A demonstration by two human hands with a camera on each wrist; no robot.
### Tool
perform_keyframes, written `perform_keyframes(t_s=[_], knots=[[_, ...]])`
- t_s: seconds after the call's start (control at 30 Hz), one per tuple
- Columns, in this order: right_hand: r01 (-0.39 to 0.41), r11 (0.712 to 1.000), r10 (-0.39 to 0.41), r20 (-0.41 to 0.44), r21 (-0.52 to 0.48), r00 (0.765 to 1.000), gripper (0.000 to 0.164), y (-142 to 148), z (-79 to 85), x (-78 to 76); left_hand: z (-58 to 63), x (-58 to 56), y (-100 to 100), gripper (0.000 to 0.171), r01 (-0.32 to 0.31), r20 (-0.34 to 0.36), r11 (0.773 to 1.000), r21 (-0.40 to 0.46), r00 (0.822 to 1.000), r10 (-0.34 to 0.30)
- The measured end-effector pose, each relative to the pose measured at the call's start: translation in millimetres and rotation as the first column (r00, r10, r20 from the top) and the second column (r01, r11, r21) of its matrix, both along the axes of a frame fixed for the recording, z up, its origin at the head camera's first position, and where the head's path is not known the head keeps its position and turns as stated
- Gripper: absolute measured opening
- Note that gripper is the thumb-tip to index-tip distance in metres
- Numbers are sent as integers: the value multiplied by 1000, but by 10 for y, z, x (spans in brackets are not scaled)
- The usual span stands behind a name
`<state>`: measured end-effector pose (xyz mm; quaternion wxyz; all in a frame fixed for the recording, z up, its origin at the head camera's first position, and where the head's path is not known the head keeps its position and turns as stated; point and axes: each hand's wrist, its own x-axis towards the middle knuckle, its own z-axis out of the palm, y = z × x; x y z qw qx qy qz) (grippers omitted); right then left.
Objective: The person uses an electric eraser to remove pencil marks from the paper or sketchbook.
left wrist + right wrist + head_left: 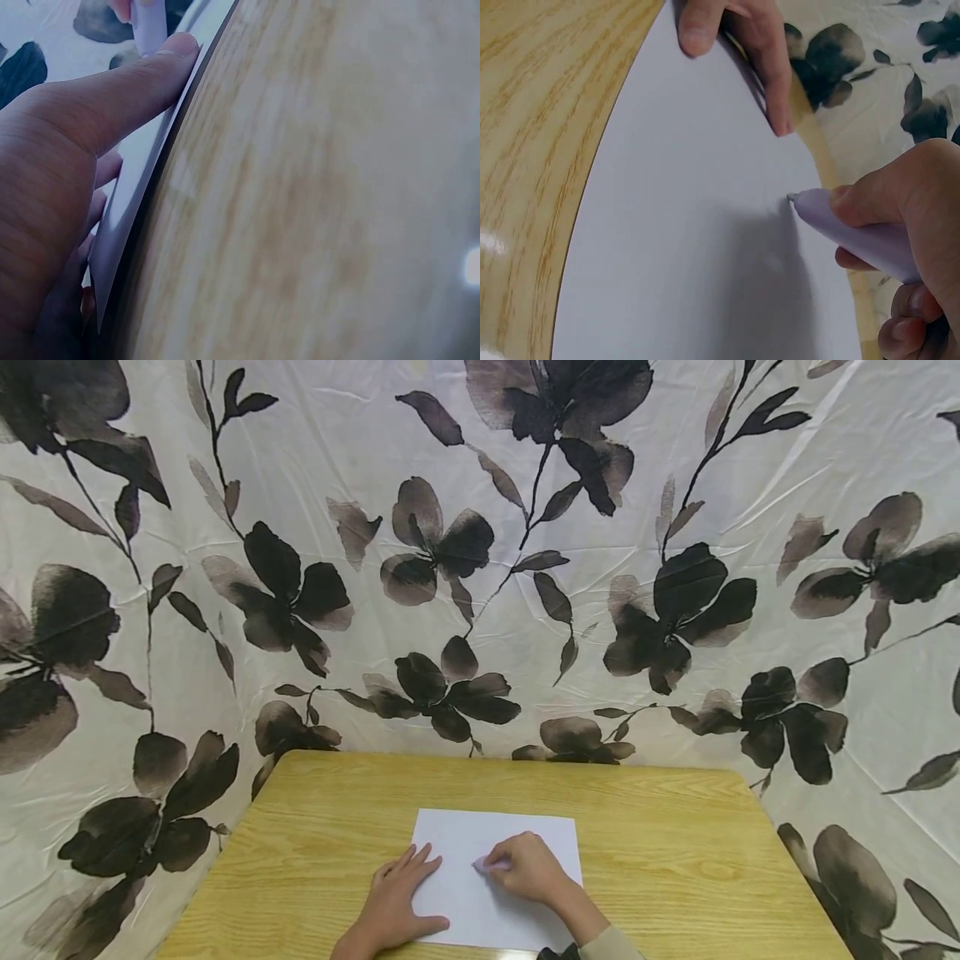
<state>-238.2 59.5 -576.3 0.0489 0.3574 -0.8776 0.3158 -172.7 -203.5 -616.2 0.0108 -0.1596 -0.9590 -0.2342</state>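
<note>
A white sheet of paper [465, 893] lies on the wooden table. My left hand [396, 897] rests with spread fingers over the sheet's left edge, thumb along the near edge. In the left wrist view, the thumb [135, 90] lies across the paper's border. My right hand [528, 867] grips a thick lavender pen [855, 229], tapering to a small grey tip. That tip stands right at the paper's surface around its middle, with the hand's shadow falling beside it. No line or mark shows on the paper in the right wrist view.
The yellow wood-grain table [675, 860] extends on both sides of the sheet. Behind and beside it hangs a pale cloth [570, 652] with dark flower prints. Bright light glares off the table's surface near the front.
</note>
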Motion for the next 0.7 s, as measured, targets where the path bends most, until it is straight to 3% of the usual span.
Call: perform_keyframes(t_s=[0.7], knots=[[8,1000,-8,25,2,1000,14,-35,-19,-21,-1,2,-16,93,4,-16,1000,2,1000,-4]])
